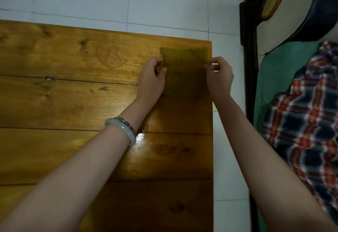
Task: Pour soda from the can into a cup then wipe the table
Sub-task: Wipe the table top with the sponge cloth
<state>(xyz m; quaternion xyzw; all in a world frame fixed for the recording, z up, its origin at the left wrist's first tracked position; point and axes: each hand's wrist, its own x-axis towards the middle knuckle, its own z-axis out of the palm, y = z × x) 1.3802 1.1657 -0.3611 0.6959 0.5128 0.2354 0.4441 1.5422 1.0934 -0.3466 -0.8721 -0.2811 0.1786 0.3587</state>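
Observation:
An olive-yellow textured cloth lies spread flat on the wooden table near its far right corner. My left hand pinches the cloth's left edge between thumb and fingers. At the cloth's right edge, by the table's side, my right hand pinches it the same way. A pale bangle and a bead bracelet sit on my left wrist. No can and no cup are in view.
The table's right edge runs down the frame beside a strip of white tiled floor. A dark-framed bed with a green sheet and a plaid blanket stands at the right. A shiny glare spot marks the tabletop near my left wrist.

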